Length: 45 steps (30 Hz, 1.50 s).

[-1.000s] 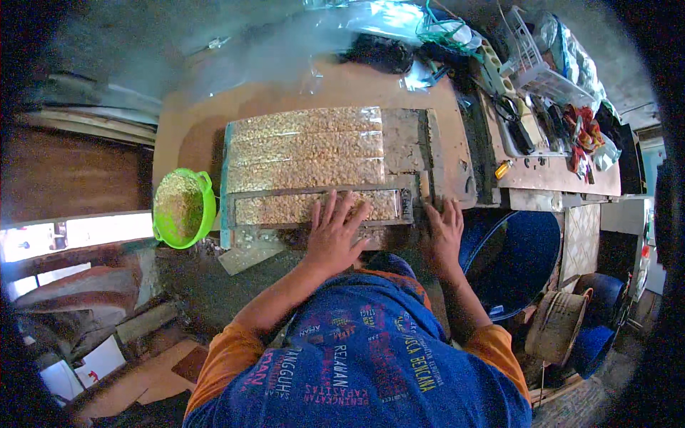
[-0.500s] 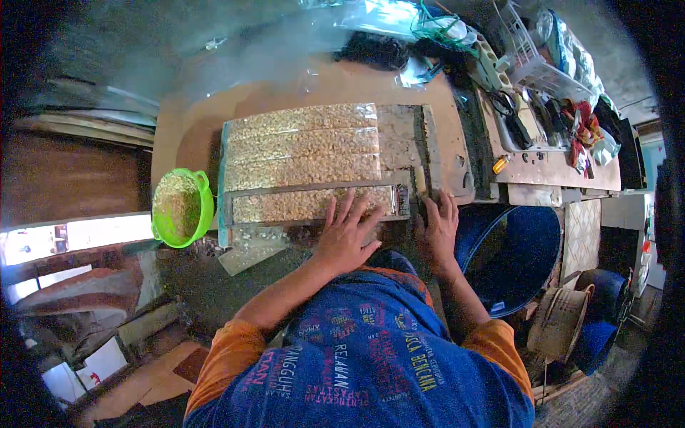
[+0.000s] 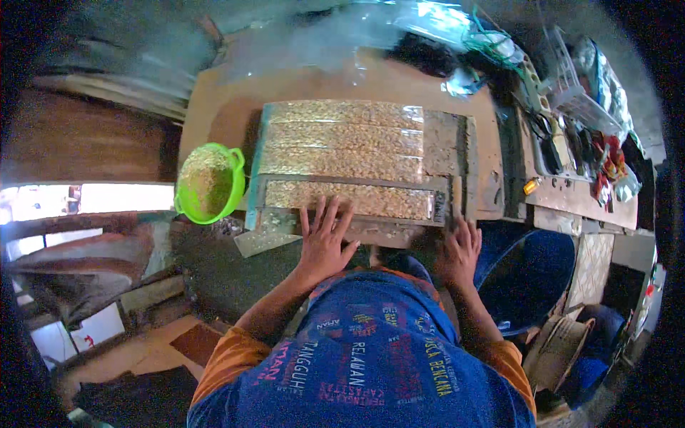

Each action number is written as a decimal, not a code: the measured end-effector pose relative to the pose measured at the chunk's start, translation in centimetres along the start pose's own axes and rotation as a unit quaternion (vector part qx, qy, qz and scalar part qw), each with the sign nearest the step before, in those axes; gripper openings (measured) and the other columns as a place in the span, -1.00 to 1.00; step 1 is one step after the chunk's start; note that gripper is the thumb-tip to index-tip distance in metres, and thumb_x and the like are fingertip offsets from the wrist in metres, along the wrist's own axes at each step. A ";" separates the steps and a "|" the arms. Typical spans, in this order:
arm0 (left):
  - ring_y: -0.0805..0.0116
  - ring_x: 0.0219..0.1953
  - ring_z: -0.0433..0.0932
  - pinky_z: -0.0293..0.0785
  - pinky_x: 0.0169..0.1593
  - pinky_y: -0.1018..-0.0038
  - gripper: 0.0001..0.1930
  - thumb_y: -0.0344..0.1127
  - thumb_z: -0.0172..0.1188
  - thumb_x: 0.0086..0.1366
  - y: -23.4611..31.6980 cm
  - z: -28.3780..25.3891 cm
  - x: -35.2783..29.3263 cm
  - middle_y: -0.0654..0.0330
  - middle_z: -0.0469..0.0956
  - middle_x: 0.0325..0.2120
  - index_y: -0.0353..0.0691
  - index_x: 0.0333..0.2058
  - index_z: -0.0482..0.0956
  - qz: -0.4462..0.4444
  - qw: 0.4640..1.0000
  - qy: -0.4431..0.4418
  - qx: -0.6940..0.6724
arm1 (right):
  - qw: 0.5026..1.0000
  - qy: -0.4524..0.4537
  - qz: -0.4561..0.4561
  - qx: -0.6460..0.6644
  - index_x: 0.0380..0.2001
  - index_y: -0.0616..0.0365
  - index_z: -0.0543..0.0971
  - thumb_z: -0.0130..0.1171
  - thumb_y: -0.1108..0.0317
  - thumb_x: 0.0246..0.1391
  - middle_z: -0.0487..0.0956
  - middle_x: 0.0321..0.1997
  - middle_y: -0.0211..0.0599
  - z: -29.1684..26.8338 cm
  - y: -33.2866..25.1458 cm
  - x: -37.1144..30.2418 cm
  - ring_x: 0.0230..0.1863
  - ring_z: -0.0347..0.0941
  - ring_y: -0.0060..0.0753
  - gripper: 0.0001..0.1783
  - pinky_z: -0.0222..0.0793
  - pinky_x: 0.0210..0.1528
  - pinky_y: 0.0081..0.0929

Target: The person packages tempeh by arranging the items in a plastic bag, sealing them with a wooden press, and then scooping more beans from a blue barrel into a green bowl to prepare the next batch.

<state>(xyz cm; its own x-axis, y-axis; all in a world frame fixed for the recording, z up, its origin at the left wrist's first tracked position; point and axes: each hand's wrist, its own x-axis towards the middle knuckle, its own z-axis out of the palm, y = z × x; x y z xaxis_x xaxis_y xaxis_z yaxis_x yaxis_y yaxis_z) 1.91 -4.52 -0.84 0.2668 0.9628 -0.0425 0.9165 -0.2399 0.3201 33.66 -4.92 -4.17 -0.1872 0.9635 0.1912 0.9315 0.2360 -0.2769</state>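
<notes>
Several long rows of pale tan flakes, shiny as if under clear film, lie side by side on a worn board. In front of them, a separate strip of the same flakes sits inside a narrow wooden frame. My left hand is open, fingers spread, with its fingertips on the front strip left of its middle. My right hand lies at the board's front right corner, just past the strip's end, its fingers stretched out. Neither hand grips anything.
A bright green handled basket full of flakes stands left of the board. A large blue drum is close by my right arm. Beyond it, a side table carries tools, an orange-handled item and a white crate.
My left hand has slid left along the front strip. My right hand has drawn back slightly toward me. The whole view has shifted, so the table appears farther right.
</notes>
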 end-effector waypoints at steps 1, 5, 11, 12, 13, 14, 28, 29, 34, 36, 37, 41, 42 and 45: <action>-0.18 0.41 -0.17 -0.38 0.34 -0.25 -0.17 0.05 0.22 0.15 -0.6 -0.4 -0.5 -0.01 -0.06 0.38 -0.07 0.34 0.12 -0.034 0.999 -0.010 0.018 | 1.000 -0.001 -0.009 0.007 -0.16 0.09 0.59 0.29 0.20 -0.09 0.35 0.25 -0.05 -0.5 -0.2 -0.3 0.28 0.17 0.15 -0.62 -0.04 0.34 0.16; -0.16 0.42 -0.17 -0.40 0.32 -0.29 -0.15 0.03 0.22 0.15 -4.0 -1.5 -2.8 0.00 -0.08 0.39 -0.11 0.35 0.09 -0.123 0.991 0.021 0.050 | 0.999 -0.007 -0.006 0.050 -0.17 0.15 0.53 0.24 0.34 -0.05 0.43 0.11 -0.11 -1.2 -0.3 -1.7 0.19 0.25 0.15 -0.68 0.10 0.25 0.05; -0.20 0.40 -0.17 -0.33 0.33 -0.27 -0.14 0.05 0.16 0.20 -9.5 -2.3 -5.8 -0.11 -0.03 0.36 -0.10 0.37 -0.01 -0.217 0.971 0.078 0.064 | 0.994 0.013 0.056 0.097 -0.05 0.23 0.43 0.13 0.43 0.12 0.47 -0.06 -0.06 -0.8 -2.4 0.8 -0.01 0.39 0.00 -0.69 0.34 0.03 -0.24; -0.22 0.39 -0.12 -0.32 0.34 -0.22 -0.13 0.06 0.15 0.21 -10.0 -2.5 -5.7 -0.13 -0.01 0.35 -0.11 0.38 -0.03 -0.228 0.969 0.086 0.040 | 0.984 0.008 0.115 0.136 -0.03 0.23 0.43 0.12 0.42 0.14 0.47 -0.10 -0.10 -0.6 -2.8 1.3 -0.04 0.39 -0.14 -0.68 0.34 0.00 -0.29; -0.24 0.38 -0.08 -0.30 0.36 -0.17 -0.13 0.07 0.14 0.22 -10.4 -2.5 -5.7 -0.15 0.01 0.34 -0.12 0.38 -0.05 -0.238 0.967 0.093 0.012 | 0.970 0.003 0.174 0.171 -0.01 0.24 0.42 0.11 0.42 0.16 0.47 -0.14 -0.14 -0.6 -3.1 1.7 -0.07 0.39 -0.28 -0.67 0.34 -0.03 -0.34; -0.24 0.34 0.03 -0.20 0.38 -0.03 -0.13 0.03 0.14 0.24 -10.9 -2.9 -5.8 -0.19 0.09 0.30 -0.18 0.38 -0.07 -0.220 0.970 0.098 0.020 | 0.963 0.031 0.173 0.202 0.00 0.24 0.43 0.10 0.39 0.17 0.48 -0.12 -0.12 -0.2 -3.6 2.0 -0.09 0.39 -0.18 -0.67 0.33 -0.02 -0.28; -0.12 0.28 0.21 0.15 0.31 0.20 -0.39 -0.25 0.16 0.29 -14.9 -1.7 -4.6 -0.21 0.26 0.21 -0.37 0.24 0.22 -0.229 0.944 0.147 -0.189 | 0.945 0.030 0.269 0.182 0.00 0.22 0.52 0.11 0.51 0.13 0.57 -0.12 -0.02 1.2 -4.8 4.0 -0.09 0.49 -0.11 -0.67 0.38 -0.01 -0.31; -0.12 0.28 0.21 0.15 0.31 0.20 -0.39 -0.25 0.16 0.29 -14.8 -1.9 -4.5 -0.21 0.26 0.21 -0.37 0.24 0.22 -0.228 0.944 0.145 -0.190 | 0.945 0.037 0.280 0.166 -0.01 0.23 0.53 0.12 0.49 0.15 0.58 -0.13 -0.06 1.3 -4.8 3.8 -0.10 0.49 -0.18 -0.69 0.39 -0.03 -0.35; -0.11 0.28 0.22 0.15 0.30 0.22 -0.42 -0.25 0.16 0.29 -14.3 -3.4 -4.4 -0.20 0.27 0.21 -0.39 0.21 0.25 -0.254 0.929 0.124 -0.237 | 0.906 0.073 0.296 0.293 -0.01 0.25 0.52 0.10 0.44 0.19 0.59 -0.18 -0.17 1.0 -5.5 3.8 -0.17 0.48 -0.31 -0.69 0.40 -0.10 -0.42; -0.10 0.27 0.23 0.15 0.30 0.23 -0.43 -0.25 0.16 0.30 -14.3 -3.7 -4.5 -0.20 0.28 0.20 -0.39 0.20 0.26 -0.237 0.930 0.143 -0.244 | 0.913 0.060 0.303 0.268 0.02 0.24 0.52 0.07 0.42 0.19 0.60 -0.23 -0.15 0.9 -5.0 3.4 -0.23 0.50 -0.27 -0.67 0.38 -0.11 -0.41; -0.10 0.27 0.24 0.15 0.30 0.24 -0.44 -0.24 0.16 0.30 -14.3 -3.9 -4.7 -0.20 0.29 0.19 -0.40 0.19 0.27 -0.219 0.929 0.163 -0.250 | 0.903 0.059 0.317 0.286 0.03 0.24 0.51 0.05 0.42 0.21 0.59 -0.20 -0.20 1.0 -4.5 3.0 -0.20 0.47 -0.36 -0.67 0.36 -0.11 -0.46; -0.08 0.26 0.25 0.15 0.30 0.23 -0.44 -0.24 0.16 0.30 -13.5 -5.0 -5.7 -0.19 0.29 0.18 -0.40 0.19 0.27 -0.213 0.930 0.202 -0.220 | 0.842 0.112 0.287 0.443 0.06 0.38 0.47 0.03 0.53 0.23 0.50 0.09 -0.22 -0.6 -5.5 2.7 0.08 0.42 -0.38 -0.67 0.31 0.15 -0.50; -0.07 0.26 0.24 0.15 0.30 0.23 -0.42 -0.23 0.17 0.30 -12.9 -5.5 -6.1 -0.18 0.29 0.19 -0.40 0.20 0.26 -0.207 0.928 0.208 -0.229 | 0.841 0.109 0.287 0.445 0.06 0.38 0.47 0.03 0.53 0.23 0.50 0.09 -0.22 -0.5 -5.2 1.9 0.08 0.42 -0.38 -0.67 0.31 0.15 -0.50; -0.08 0.27 0.24 0.13 0.31 0.20 -0.41 -0.25 0.19 0.27 -12.5 -5.0 -8.6 -0.16 0.28 0.20 -0.40 0.20 0.25 -0.207 0.922 0.215 -0.247 | 0.754 0.170 0.277 0.570 0.07 0.38 0.46 0.03 0.54 0.23 0.50 0.12 -0.17 -0.2 -4.7 -0.7 0.10 0.39 -0.39 -0.66 0.28 0.17 -0.48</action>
<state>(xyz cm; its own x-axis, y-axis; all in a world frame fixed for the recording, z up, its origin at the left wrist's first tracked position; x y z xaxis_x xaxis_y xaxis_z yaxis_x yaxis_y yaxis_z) -13.32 -9.19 0.29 -0.3166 0.9445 0.0878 0.6373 0.1433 0.7572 29.44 -6.78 -2.81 0.4040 0.9118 -0.0736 -0.0730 -0.0481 -0.9962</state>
